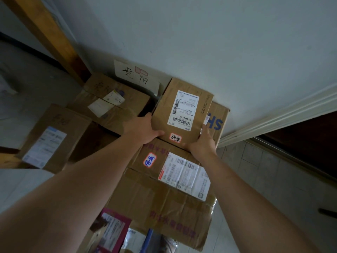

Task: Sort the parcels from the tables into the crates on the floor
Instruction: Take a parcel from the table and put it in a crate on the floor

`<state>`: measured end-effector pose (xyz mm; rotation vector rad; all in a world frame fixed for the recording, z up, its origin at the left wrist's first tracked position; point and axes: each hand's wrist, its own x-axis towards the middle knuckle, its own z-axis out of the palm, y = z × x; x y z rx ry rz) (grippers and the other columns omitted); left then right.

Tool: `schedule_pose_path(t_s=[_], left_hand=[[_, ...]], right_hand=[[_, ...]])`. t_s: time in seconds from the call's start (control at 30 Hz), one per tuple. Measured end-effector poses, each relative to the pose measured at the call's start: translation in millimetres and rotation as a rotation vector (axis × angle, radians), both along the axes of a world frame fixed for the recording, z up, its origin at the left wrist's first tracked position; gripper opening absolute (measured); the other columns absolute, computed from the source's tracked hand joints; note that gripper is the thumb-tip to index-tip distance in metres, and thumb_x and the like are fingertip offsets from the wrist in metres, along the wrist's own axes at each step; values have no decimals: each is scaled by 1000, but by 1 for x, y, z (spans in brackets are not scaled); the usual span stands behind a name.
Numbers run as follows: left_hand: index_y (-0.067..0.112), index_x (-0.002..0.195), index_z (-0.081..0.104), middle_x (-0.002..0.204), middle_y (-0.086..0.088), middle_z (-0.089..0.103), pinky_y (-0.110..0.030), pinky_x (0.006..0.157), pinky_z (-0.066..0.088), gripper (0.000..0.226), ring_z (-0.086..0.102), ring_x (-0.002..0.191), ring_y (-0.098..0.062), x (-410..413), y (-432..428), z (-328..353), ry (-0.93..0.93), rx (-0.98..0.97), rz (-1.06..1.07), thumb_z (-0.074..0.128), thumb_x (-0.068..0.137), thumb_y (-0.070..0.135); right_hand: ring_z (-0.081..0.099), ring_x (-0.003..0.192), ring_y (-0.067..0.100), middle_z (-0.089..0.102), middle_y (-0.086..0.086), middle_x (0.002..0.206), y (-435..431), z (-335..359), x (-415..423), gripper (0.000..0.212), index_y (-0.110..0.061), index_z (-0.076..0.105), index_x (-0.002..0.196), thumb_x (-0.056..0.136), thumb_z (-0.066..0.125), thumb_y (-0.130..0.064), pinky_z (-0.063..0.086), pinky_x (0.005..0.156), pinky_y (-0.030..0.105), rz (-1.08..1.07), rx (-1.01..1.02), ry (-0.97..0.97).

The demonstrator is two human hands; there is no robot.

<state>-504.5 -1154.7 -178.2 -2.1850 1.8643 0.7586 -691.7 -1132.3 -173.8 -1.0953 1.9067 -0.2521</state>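
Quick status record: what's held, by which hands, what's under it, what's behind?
held: Wacom-printed cardboard parcel, shipping label up
left hand: grips its left edge
right hand: grips its near right corner
below: larger cardboard box with white label
lifted or resting: cannot tell
behind: handwritten paper sign against the wall

Pale wall [200, 33], wooden beam [54, 37], perhaps a doorframe [273, 117], tiled floor [273, 170].

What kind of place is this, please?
Probably a parcel sorting room: labelled cardboard parcels piled against a white wall, a handwritten sign behind them, and the left hand and right hand holding a small box.
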Motion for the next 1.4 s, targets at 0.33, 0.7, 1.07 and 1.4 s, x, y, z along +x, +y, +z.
schedule_pose_path(t_s=[0.33, 0.7, 1.07, 1.4], left_hand=[[17, 118, 53, 106, -4, 63, -36, 83, 41, 63, 60, 101, -23, 9, 13, 9, -47, -146, -38, 39, 86, 69], [15, 126, 54, 118, -4, 60, -32, 83, 49, 49, 54, 109, -19, 21, 76, 96, 139, -232, -26, 45, 93, 49], [15, 123, 56, 111, 0, 60, -17, 59, 36, 39, 51, 89, -10, 106, 174, 235, 379, -295, -159, 53, 93, 39], [18, 132, 51, 130, 0, 55, -28, 88, 41, 44, 52, 117, -16, 194, 267, 325, 467, -377, -151, 55, 93, 37]], right_hand=[[58, 107, 27, 57, 4, 121, 13, 15, -2, 61, -25, 35, 137, 83, 64, -21, 54, 85, 44, 68, -61, 133], [44, 124, 30, 46, 10, 136, 78, 89, 12, 59, -22, 39, 141, 87, 63, -25, 41, 101, 50, 150, -139, 209], [54, 114, 25, 57, 8, 127, 196, 213, 122, 42, -14, 54, 129, 88, 63, -16, 46, 87, 31, -197, -338, 114], [55, 114, 22, 55, 5, 131, 289, 304, 215, 44, -17, 52, 133, 90, 60, -20, 46, 82, 29, -289, -417, 65]])
